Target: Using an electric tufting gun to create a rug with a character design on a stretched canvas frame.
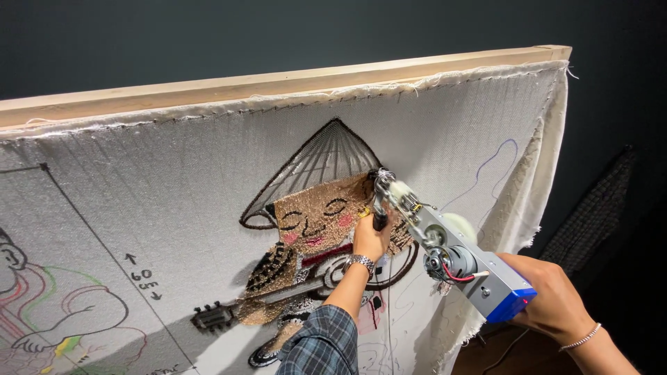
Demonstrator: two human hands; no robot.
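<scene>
Left hand (372, 236) is curled tight around the black front handle (380, 221) of a tufting gun (445, 253), wrist bent up, a metal watch (360, 262) on it. Right hand (552, 298) wraps the gun's blue rear end, fingers closed. Gun's tip presses against the stretched cloth (174, 187) on a wooden frame (278, 80), beside the tufted face under a cone hat.
</scene>
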